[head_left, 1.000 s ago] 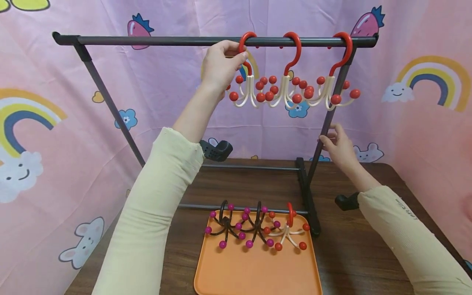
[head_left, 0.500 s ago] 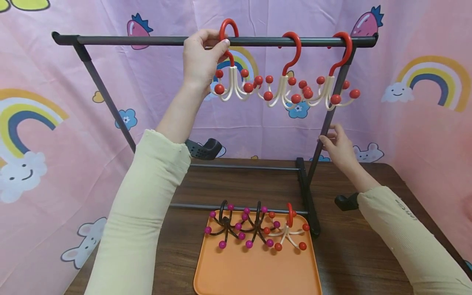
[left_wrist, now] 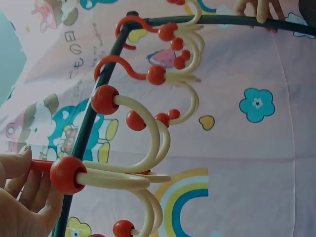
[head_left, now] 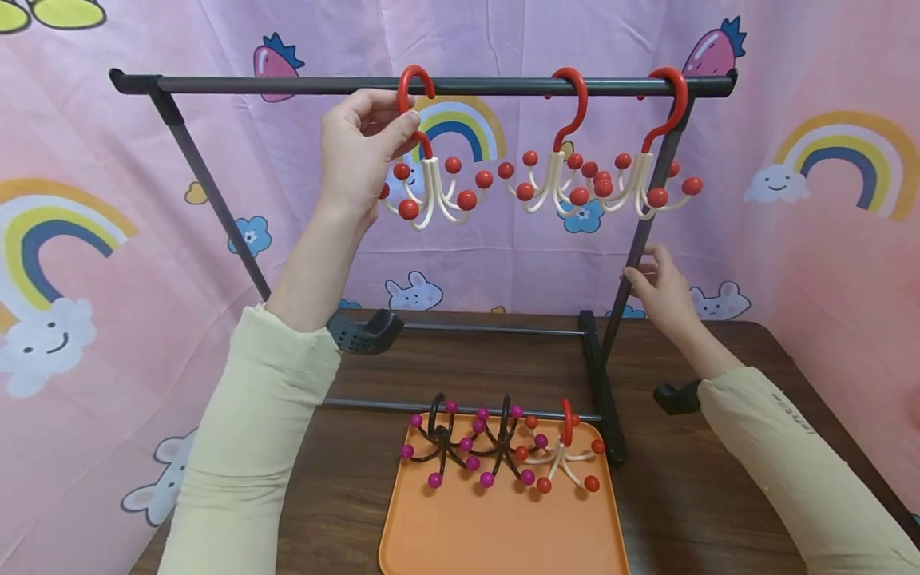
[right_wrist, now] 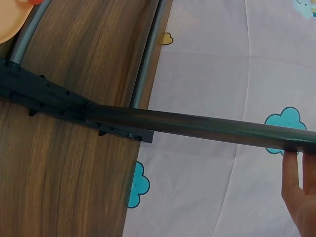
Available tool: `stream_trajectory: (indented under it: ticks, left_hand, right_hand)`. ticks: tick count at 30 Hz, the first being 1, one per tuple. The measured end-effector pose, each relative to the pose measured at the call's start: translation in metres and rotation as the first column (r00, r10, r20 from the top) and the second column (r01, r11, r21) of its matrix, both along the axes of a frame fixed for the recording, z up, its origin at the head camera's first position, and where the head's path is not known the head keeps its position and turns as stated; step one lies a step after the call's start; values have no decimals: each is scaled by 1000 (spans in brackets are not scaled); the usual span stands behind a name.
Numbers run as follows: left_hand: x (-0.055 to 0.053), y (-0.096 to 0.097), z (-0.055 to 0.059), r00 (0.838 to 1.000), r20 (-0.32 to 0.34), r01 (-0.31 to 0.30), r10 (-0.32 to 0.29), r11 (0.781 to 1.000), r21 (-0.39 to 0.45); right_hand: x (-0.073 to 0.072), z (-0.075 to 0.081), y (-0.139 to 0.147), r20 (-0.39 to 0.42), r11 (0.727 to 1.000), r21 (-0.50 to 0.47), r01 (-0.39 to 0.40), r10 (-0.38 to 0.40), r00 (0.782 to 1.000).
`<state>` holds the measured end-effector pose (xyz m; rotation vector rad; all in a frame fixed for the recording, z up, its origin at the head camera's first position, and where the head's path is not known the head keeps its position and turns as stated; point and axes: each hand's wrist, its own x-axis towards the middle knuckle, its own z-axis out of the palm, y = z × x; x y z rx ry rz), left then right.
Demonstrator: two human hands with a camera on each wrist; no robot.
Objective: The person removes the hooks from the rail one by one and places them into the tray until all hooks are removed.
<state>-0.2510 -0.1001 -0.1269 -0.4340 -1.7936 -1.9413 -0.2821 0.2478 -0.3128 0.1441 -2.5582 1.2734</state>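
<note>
My left hand (head_left: 359, 148) pinches the red hook of a cream multi-arm hanger (head_left: 431, 192) with red ball tips. That hook arches over the black rail (head_left: 287, 85) of a rack, and the curved arms hang below. In the left wrist view this hanger (left_wrist: 153, 131) looms large, its hook between thumb and fingers. Two matching hangers, one at mid-right (head_left: 555, 184) and one near the rail's right end (head_left: 640, 188), hang apart from it. My right hand (head_left: 664, 291) holds the rack's right post (head_left: 624, 295), fingers behind it; the right wrist view shows only some fingers.
An orange tray (head_left: 496, 535) lies on the brown wooden table (head_left: 338, 495). At its back sit two black hangers with magenta balls (head_left: 442, 443) and one cream-and-red hanger (head_left: 559, 455). The rack's black foot (head_left: 604, 399) stands to its right. A patterned pink cloth (head_left: 323, 48) hangs behind.
My left hand has slid the hanger leftward along the rail, away from the other two. Its hook rose above the rail midway and is lower now. The right hand stays put.
</note>
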Motion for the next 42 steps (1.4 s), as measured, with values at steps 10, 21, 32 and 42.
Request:
stream_trajectory:
  ticks: [10, 21, 32, 42]
  left_hand:
    - [31, 0, -30, 999, -34, -5, 1, 992, -128]
    - [53, 13, -77, 998, -36, 42, -51, 974, -224]
    - [69, 33, -122, 988, 75, 150, -136, 956, -253]
    - [92, 53, -147, 971, 106, 241, -216, 887, -395]
  right_hand:
    - [-2, -1, -1, -11, 1000, -19, -3, 3, 1000]
    - [-1, -1, -1, -17, 1000, -5, -4, 4, 1000]
    - [0, 0, 0, -16, 1000, 27, -9, 9, 1000]
    - [-2, 0, 0, -25, 1000, 25, -13, 13, 1000]
